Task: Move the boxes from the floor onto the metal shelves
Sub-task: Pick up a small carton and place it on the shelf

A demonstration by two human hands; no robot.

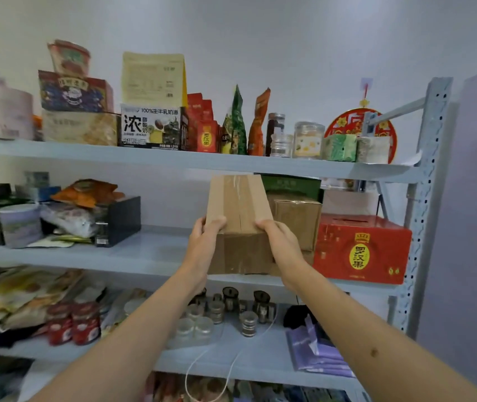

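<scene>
Holding item: one taped cardboard box (238, 224), plain brown, long side running away from the viewer, near end at the front edge of the middle shelf (144, 253). Left hand (205, 239) grips its near left corner, fingers curled over the top; right hand (279, 242) grips the near right corner likewise. Whether the base rests on the shelf or sits just above it cannot be told.

Step in hand, as judged: placement onto the metal shelves.

Beside it, right: a stacked brown carton (296, 219), touching or nearly so; further right, a red gift box (362, 248).

Next move likely calls for a straight push inward, keeping clear of the upper shelf (173, 159) overhead, then release.
</scene>
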